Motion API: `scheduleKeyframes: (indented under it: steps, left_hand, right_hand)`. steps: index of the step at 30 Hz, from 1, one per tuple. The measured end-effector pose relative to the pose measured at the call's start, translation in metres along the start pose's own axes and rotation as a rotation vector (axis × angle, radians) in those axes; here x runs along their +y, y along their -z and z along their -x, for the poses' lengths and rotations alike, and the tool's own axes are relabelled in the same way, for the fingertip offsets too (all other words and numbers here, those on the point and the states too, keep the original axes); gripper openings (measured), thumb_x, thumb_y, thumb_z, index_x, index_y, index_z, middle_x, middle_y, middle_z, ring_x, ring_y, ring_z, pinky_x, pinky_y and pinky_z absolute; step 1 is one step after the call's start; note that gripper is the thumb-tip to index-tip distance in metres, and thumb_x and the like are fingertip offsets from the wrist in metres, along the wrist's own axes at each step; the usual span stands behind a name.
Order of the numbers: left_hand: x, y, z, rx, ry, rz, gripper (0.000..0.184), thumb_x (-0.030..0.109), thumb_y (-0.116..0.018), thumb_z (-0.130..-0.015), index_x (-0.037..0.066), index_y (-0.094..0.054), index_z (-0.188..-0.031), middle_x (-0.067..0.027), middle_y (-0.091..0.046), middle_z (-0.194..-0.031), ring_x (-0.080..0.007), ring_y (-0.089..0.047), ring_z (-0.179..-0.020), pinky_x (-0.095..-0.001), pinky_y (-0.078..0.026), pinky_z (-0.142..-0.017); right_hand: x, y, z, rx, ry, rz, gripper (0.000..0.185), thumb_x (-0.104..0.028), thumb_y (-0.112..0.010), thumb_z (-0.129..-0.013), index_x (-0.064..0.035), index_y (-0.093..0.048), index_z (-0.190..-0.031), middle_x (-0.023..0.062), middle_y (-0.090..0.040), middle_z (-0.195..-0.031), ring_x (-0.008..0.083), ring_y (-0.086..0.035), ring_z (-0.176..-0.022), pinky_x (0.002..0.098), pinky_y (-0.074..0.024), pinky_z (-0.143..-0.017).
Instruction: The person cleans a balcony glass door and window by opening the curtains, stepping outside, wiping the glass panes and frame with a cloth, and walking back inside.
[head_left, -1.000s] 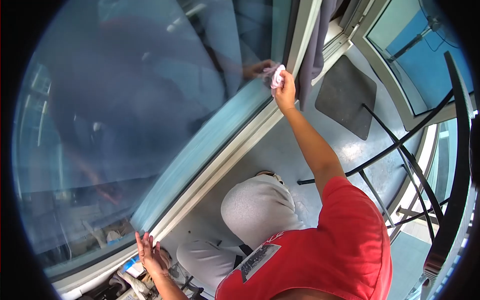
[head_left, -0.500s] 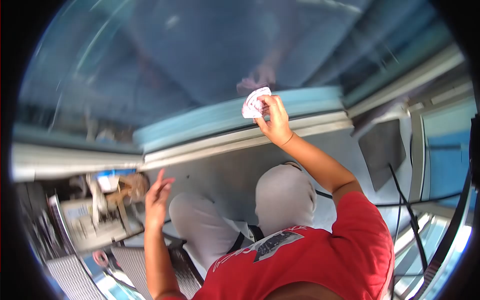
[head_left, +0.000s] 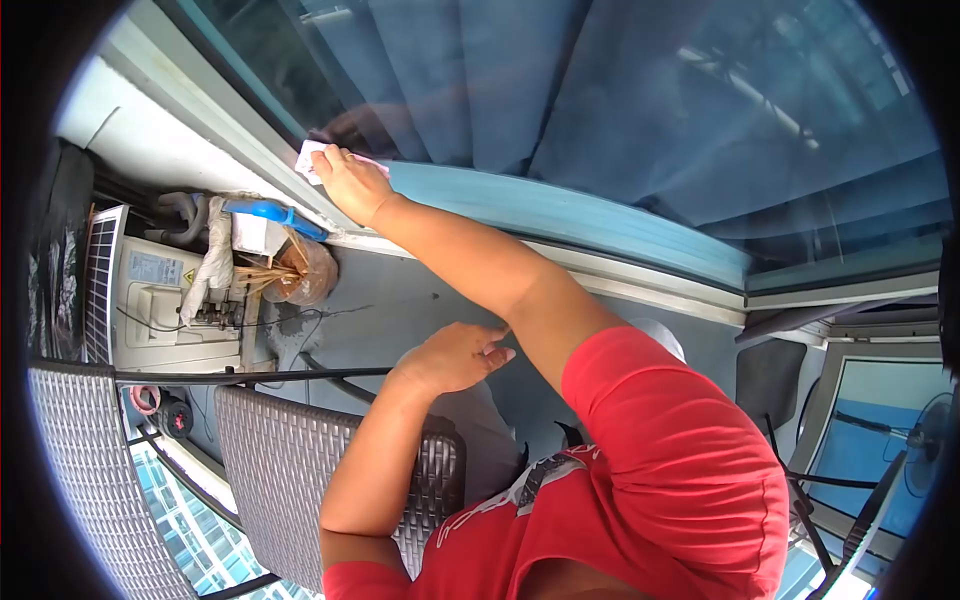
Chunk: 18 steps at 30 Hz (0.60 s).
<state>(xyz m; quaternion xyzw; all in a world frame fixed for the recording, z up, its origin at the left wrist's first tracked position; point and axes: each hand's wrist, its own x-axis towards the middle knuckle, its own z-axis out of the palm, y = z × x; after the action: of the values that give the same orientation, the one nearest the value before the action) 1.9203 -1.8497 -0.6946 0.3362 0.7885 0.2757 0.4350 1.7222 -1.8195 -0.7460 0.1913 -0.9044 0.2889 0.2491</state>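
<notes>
A large glass pane (head_left: 640,130) fills the upper part of the view, with dark curtains behind it. My right hand (head_left: 352,185) presses a pink-and-white cloth (head_left: 312,162) against the lower left corner of the glass, beside the pale frame (head_left: 270,150). Its fingers are bent over the cloth, and part of the cloth shows on both sides of them. My left hand (head_left: 458,357) hangs in the air over my lap, below the right forearm. Its fingers are apart and hold nothing.
A woven chair (head_left: 290,470) stands at the lower left. Beyond it are an outdoor unit (head_left: 150,275), a blue object (head_left: 272,212) and a pot with dry stalks (head_left: 305,275). A fan (head_left: 930,435) and a black-framed chair (head_left: 865,510) are at the right.
My right hand has carried the cloth leftward along the glass to its left corner. My left hand has moved in over my lap. The view has turned left.
</notes>
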Motion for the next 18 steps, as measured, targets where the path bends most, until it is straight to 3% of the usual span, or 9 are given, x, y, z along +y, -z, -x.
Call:
scheduleKeyframes:
  steps: [4, 6, 8, 10, 11, 12, 13, 14, 18]
  left_hand:
    - [0.01, 0.005, 0.007, 0.033, -0.013, 0.05, 0.05, 0.03, -0.056, -0.088, 0.004, -0.049, -0.129, -0.0219, -0.064, -0.1, -0.0365, -0.062, -0.093, -0.0368, -0.046, -0.084]
    - [0.012, 0.004, 0.008, 0.075, -0.032, 0.017, 0.049, 0.03, -0.057, -0.088, 0.007, -0.048, -0.13, -0.0213, -0.064, -0.099, -0.0362, -0.061, -0.094, -0.0354, -0.046, -0.085]
    - [0.016, 0.005, 0.009, 0.084, 0.005, -0.024, 0.048, 0.028, -0.058, -0.087, 0.01, -0.048, -0.131, -0.0205, -0.064, -0.099, -0.035, -0.062, -0.095, -0.0353, -0.045, -0.085]
    - [0.019, 0.005, 0.008, 0.075, 0.058, -0.024, 0.048, 0.024, -0.06, -0.086, 0.013, -0.048, -0.132, -0.0192, -0.065, -0.098, -0.0345, -0.062, -0.095, -0.0361, -0.045, -0.086]
    - [0.02, 0.005, 0.007, 0.059, 0.049, -0.025, 0.048, 0.024, -0.06, -0.086, 0.013, -0.048, -0.132, -0.0192, -0.065, -0.098, -0.0345, -0.062, -0.095, -0.0361, -0.045, -0.086]
    - [0.021, 0.005, 0.008, 0.062, 0.08, -0.038, 0.049, 0.023, -0.061, -0.085, 0.013, -0.048, -0.132, -0.0185, -0.065, -0.097, -0.0343, -0.062, -0.095, -0.0362, -0.045, -0.087]
    - [0.021, 0.006, 0.005, 0.07, 0.113, -0.052, 0.05, 0.021, -0.062, -0.085, 0.013, -0.048, -0.132, -0.0179, -0.066, -0.096, -0.0341, -0.061, -0.095, -0.0364, -0.044, -0.088]
    - [0.021, 0.005, 0.0, 0.061, 0.12, -0.053, 0.05, 0.021, -0.062, -0.085, 0.013, -0.048, -0.132, -0.0179, -0.066, -0.096, -0.0341, -0.061, -0.095, -0.0364, -0.044, -0.088]
    - [0.025, 0.002, -0.003, 0.051, 0.202, -0.044, 0.052, 0.019, -0.062, -0.084, 0.013, -0.046, -0.134, -0.0165, -0.066, -0.094, -0.0337, -0.061, -0.096, -0.0363, -0.044, -0.088]
  right_hand:
    - [0.048, 0.078, 0.068, 0.05, 0.115, 0.077, 0.034, -0.007, -0.052, -0.08, -0.0036, -0.048, -0.113, 0.0136, -0.051, -0.101, 0.0317, -0.057, -0.095, 0.0408, -0.0505, -0.074]
    - [0.073, 0.158, 0.138, 0.019, -0.011, 0.116, 0.038, -0.002, -0.055, -0.076, -0.0059, -0.05, -0.114, 0.012, -0.052, -0.098, 0.0316, -0.056, -0.093, 0.0409, -0.0501, -0.074]
    - [0.119, 0.221, 0.223, 0.17, -0.091, 0.245, 0.05, 0.002, -0.064, -0.068, -0.006, -0.05, -0.115, 0.013, -0.055, -0.099, 0.0323, -0.054, -0.09, 0.0409, -0.0491, -0.075]
    - [0.152, 0.294, 0.317, 0.371, -0.238, 0.483, 0.047, 0.005, -0.064, -0.069, -0.0036, -0.049, -0.113, 0.015, -0.053, -0.099, 0.0295, -0.053, -0.089, 0.0362, -0.0472, -0.08]
    - [0.179, 0.326, 0.372, 0.464, -0.49, 0.444, 0.045, 0.005, -0.062, -0.072, -0.003, -0.048, -0.114, 0.0129, -0.051, -0.106, 0.0239, -0.053, -0.091, 0.0332, -0.0452, -0.085]
    - [0.194, 0.361, 0.408, 0.638, -0.585, 0.396, 0.044, 0.004, -0.062, -0.075, -0.0021, -0.047, -0.116, 0.0118, -0.049, -0.111, 0.0215, -0.052, -0.097, 0.0311, -0.0444, -0.087]
    - [0.225, 0.398, 0.456, 0.67, -0.655, 0.632, 0.043, 0.002, -0.063, -0.077, -0.0009, -0.046, -0.117, 0.0126, -0.049, -0.113, 0.022, -0.051, -0.103, 0.0301, -0.044, -0.088]
    - [0.242, 0.432, 0.486, 0.764, -0.763, 0.639, 0.043, -0.001, -0.064, -0.078, -0.0003, -0.046, -0.118, 0.013, -0.051, -0.112, 0.0229, -0.052, -0.106, 0.0311, -0.0437, -0.089]
    - [0.271, 0.477, 0.523, 0.96, -1.127, 0.672, 0.044, -0.005, -0.066, -0.078, 0.001, -0.046, -0.117, 0.0156, -0.057, -0.106, 0.026, -0.058, -0.097, 0.0332, -0.045, -0.087]
